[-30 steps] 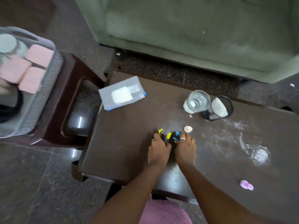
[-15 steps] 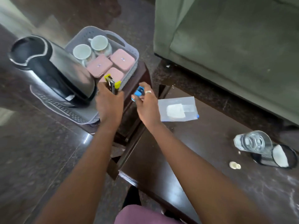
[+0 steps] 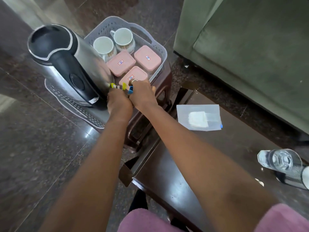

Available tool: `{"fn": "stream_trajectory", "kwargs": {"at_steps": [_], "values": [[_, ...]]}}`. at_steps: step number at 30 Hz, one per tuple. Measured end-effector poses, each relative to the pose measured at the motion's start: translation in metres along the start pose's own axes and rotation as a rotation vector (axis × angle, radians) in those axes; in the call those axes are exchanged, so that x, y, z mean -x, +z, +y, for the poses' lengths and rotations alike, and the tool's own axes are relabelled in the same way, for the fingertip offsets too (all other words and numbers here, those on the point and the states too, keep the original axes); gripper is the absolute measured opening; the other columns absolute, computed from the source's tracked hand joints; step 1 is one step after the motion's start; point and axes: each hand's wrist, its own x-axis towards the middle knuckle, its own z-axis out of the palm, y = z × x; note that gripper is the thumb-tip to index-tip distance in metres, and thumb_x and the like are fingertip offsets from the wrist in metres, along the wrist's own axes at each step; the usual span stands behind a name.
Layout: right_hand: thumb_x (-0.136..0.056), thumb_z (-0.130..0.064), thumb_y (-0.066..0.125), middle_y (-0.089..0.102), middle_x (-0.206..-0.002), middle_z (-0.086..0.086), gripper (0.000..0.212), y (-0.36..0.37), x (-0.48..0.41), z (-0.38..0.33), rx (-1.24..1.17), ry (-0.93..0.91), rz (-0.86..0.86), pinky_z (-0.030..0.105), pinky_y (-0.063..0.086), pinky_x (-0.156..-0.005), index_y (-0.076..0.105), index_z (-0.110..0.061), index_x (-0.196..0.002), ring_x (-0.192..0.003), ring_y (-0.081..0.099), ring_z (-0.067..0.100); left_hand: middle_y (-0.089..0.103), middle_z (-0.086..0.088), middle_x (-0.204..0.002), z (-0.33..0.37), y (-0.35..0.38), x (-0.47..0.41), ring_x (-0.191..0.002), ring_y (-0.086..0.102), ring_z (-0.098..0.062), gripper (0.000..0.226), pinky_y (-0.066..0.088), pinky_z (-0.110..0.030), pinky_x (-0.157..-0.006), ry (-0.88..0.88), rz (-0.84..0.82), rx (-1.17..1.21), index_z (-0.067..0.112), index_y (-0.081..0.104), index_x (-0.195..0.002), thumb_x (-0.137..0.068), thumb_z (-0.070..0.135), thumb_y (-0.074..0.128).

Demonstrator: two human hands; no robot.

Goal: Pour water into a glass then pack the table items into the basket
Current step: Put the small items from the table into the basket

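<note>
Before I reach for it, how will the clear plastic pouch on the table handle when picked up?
The pouch looks like thin, flat film, so probably floppy and light. Its white contents sit in the middle and may sag or shift. Lying flush on the table, it likely needs an edge pinch.

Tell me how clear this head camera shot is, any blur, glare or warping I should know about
Head view: the kettle and basket read fairly sharp, while the drinking glass at the right edge smears with motion blur; the wide-angle lens bends the sofa and floor lines outward; soft window glare streaks the polished floor top left; the clips in both hands are small and slightly soft.
</note>
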Motion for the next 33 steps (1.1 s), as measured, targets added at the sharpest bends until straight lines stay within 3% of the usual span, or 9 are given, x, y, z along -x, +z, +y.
{"fn": "stream_trajectory", "kwargs": {"at_steps": [4, 7, 12, 16, 19, 21, 26, 30, 33], "values": [[-0.085, -0.015, 0.051, 0.061, -0.111, 0.013, 0.026, 0.002, -0.003, -0.001, 0.003, 0.007, -0.082, 0.042, 0.027, -0.095, 0.065, -0.015, -0.107, -0.121, 0.036, 0.03, 0.055, -0.03, -0.122, -0.004, -0.002, 0.002, -0.115, 0.051, -0.046, 0.03, 0.043, -0.044, -0.094, 0.081, -0.046, -0.152, -0.006, 0.057, -0.115, -0.092, 0.012, 0.045], [-0.087, -0.019, 0.055, 0.052, -0.128, 0.007, 0.023, 0.003, 0.0, 0.002, 0.004, -0.04, -0.069, 0.043, 0.027, -0.098, 0.069, -0.012, -0.104, -0.125, 0.033, 0.029, 0.057, -0.032, -0.118, -0.003, -0.007, 0.005, -0.112, 0.052, -0.047, 0.028, 0.045, -0.043, -0.09, 0.071, -0.047, -0.17, -0.006, 0.061, -0.108, -0.09, 0.01, 0.048], [-0.087, -0.008, 0.058, 0.049, -0.133, 0.009, 0.019, 0.003, 0.025, 0.026, -0.159, -0.081, 0.197, 0.043, 0.032, -0.096, 0.07, -0.006, -0.101, -0.122, 0.038, 0.03, 0.052, -0.031, -0.122, 0.009, -0.005, 0.031, -0.11, 0.052, -0.047, 0.031, 0.043, -0.047, -0.092, 0.156, 0.08, -0.168, -0.007, 0.05, -0.117, -0.088, 0.0, 0.046], [-0.085, -0.002, 0.057, 0.057, -0.12, 0.016, 0.019, -0.002, 0.065, 0.058, -0.311, 0.075, 0.404, 0.05, 0.041, -0.094, 0.067, 0.0, -0.101, -0.113, 0.046, 0.035, 0.053, -0.02, -0.127, 0.019, 0.026, 0.071, -0.117, 0.048, -0.039, 0.048, 0.042, -0.049, -0.091, 0.478, 0.164, -0.041, 0.005, 0.046, -0.126, -0.08, -0.007, 0.04], [-0.088, -0.015, 0.049, 0.053, -0.11, -0.001, 0.023, -0.004, 0.106, 0.091, -0.71, 0.372, 0.424, 0.049, 0.04, -0.099, 0.059, -0.015, -0.109, -0.111, 0.047, 0.026, 0.054, -0.014, -0.131, 0.016, 0.068, 0.11, -0.124, 0.046, -0.031, 0.047, 0.038, -0.039, -0.101, 0.588, 0.071, 0.046, 0.012, 0.047, -0.132, -0.086, 0.003, 0.043], [-0.086, -0.027, 0.044, 0.047, -0.106, -0.008, 0.028, -0.005, 0.141, 0.123, -0.838, 0.573, 0.48, 0.047, 0.041, -0.101, 0.054, -0.021, -0.112, -0.11, 0.049, 0.022, 0.058, -0.014, -0.125, 0.013, 0.101, 0.144, -0.119, 0.05, -0.03, 0.041, 0.041, -0.037, -0.097, 0.654, -0.031, 0.017, 0.013, 0.05, -0.129, -0.088, 0.01, 0.046], [-0.076, -0.037, 0.041, 0.049, -0.1, -0.008, 0.025, 0.004, 0.23, 0.201, -0.714, 0.828, 0.654, 0.046, 0.043, -0.097, 0.055, -0.029, -0.096, -0.103, 0.053, 0.02, 0.064, -0.013, -0.119, 0.002, 0.174, 0.222, -0.112, 0.057, -0.029, 0.039, 0.045, -0.037, -0.092, 0.744, -0.33, -0.077, 0.014, 0.054, -0.126, -0.088, 0.01, 0.048], [-0.082, -0.027, 0.045, 0.056, -0.107, 0.008, 0.028, 0.002, 0.296, 0.255, -0.67, 1.036, 0.784, 0.051, 0.042, -0.095, 0.058, -0.013, -0.103, -0.103, 0.053, 0.03, 0.06, -0.014, -0.125, -0.001, 0.227, 0.286, -0.117, 0.054, -0.028, 0.042, 0.04, -0.035, -0.098, 0.845, -0.54, -0.184, 0.011, 0.051, -0.13, -0.088, 0.008, 0.045], [-0.087, -0.014, 0.053, 0.056, -0.113, 0.012, 0.022, -0.004, 0.347, 0.288, -0.44, 1.112, 0.846, 0.048, 0.042, -0.094, 0.062, -0.008, -0.106, -0.107, 0.051, 0.033, 0.061, -0.015, -0.122, 0.0, 0.257, 0.328, -0.115, 0.054, -0.029, 0.042, 0.04, -0.036, -0.096, 0.904, -0.619, -0.238, 0.011, 0.05, -0.131, -0.089, 0.008, 0.043]]}}
